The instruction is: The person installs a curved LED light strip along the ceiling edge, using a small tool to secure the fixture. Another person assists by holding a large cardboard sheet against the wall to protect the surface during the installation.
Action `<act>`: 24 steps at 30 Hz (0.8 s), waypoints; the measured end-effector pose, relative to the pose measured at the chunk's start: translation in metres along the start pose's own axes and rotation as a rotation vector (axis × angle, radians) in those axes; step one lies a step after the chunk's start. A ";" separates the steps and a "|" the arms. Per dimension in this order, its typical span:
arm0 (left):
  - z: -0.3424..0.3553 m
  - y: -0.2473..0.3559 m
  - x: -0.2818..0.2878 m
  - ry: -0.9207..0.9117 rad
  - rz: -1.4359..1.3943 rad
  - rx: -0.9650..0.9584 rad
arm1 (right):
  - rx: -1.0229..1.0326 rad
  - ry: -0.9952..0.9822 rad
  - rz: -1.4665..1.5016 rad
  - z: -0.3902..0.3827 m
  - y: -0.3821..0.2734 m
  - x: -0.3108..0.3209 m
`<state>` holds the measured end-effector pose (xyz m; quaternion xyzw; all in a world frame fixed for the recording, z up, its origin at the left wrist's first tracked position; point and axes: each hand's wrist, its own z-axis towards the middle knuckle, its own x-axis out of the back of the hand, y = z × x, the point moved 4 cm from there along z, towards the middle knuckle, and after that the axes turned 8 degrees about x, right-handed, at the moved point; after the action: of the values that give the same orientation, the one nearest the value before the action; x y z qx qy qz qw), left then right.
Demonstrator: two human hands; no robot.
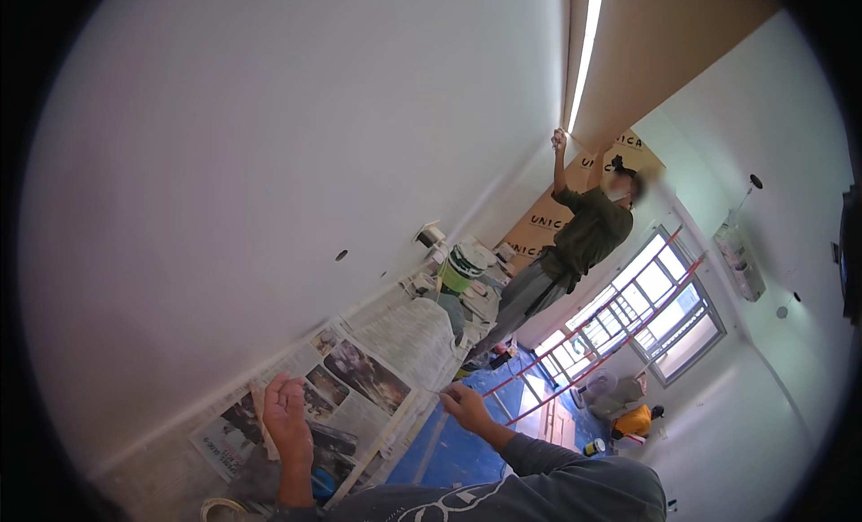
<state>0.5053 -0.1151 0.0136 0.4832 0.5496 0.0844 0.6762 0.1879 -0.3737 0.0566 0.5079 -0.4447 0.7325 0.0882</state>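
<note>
My left hand (287, 416) is raised above newspaper sheets (359, 378), its fingers curled. A narrow tan strip (268, 446) shows along its outer side; I cannot make out what it is. Farther right, near the edge of the covered ledge, my right hand (467, 407) has its thumb and fingers pinched together. Something thin and small seems to stick out from the fingertips, too fine to name. Beneath my left hand lies a blue object (323, 482), partly hidden by my wrist. A roll of tape (223, 508) lies at the lower edge.
A pale wall (251, 190) rises on my left. Ahead, a person in a dark green top (588, 226) reaches up toward a ceiling light strip (588, 55). Buckets (462, 266) stand near them. A red ladder (597, 329), a blue floor sheet (431, 450) and a person in yellow (633, 421) are to the right.
</note>
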 end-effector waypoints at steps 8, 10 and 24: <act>0.015 0.036 -0.019 0.080 0.179 -0.144 | 0.143 0.140 0.173 0.044 -0.026 0.038; 0.023 0.044 -0.030 0.072 0.137 -0.188 | 0.179 0.176 0.155 0.061 -0.027 0.065; 0.143 0.180 -0.314 0.393 0.993 -1.825 | 0.664 0.555 1.223 0.378 -0.130 0.417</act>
<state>0.5783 -0.3040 0.3455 -0.0598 0.1182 0.8096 0.5719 0.3193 -0.7118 0.5056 -0.0333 -0.3648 0.8477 -0.3837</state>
